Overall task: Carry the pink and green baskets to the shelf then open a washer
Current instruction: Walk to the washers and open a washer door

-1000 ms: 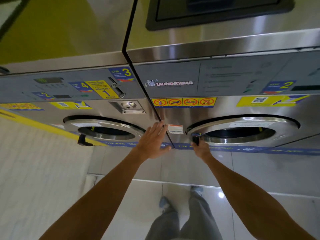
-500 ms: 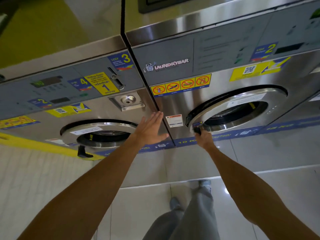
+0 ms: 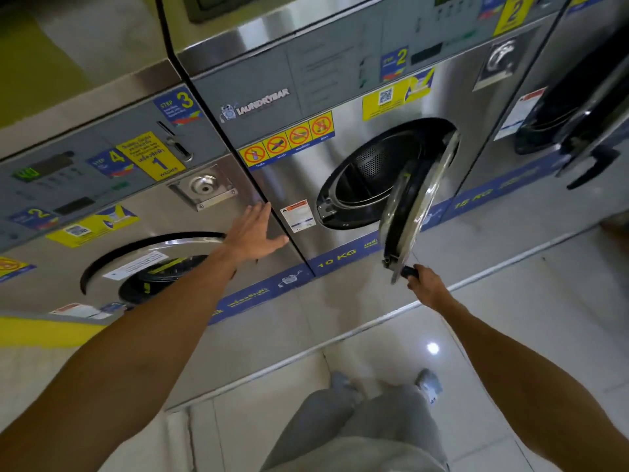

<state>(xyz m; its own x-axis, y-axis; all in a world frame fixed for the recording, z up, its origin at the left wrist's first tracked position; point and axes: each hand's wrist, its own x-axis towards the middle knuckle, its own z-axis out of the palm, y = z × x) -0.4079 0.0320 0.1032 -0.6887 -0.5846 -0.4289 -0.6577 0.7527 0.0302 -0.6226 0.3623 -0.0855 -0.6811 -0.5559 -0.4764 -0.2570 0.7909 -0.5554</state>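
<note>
Stainless steel all along the wall: three front-loaders show in the head view, counted left to right. First comes the left machine [image 3: 112, 233] with its round door closed, then the middle washer [image 3: 306, 185] marked 10 KG, and at the far right a third machine [image 3: 571, 114] with a dark door standing ajar. Two hands are in play. The left hand [image 3: 253, 233] lies flat with fingers spread wide, palm against the steel at the seam between the left machine and the washer. The right hand [image 3: 427, 284] is closed around the black handle [image 3: 408, 271] of the washer door [image 3: 417, 202]. Half a second ago that door was only cracked at its left edge; now it stands swung well out toward the camera, edge-on, and the perforated drum [image 3: 371, 165] is bare to see (one drum, dark inside). Two grey shoes stand on the pale tiles [image 3: 510, 335] below. Neither basket is anywhere in view.
</note>
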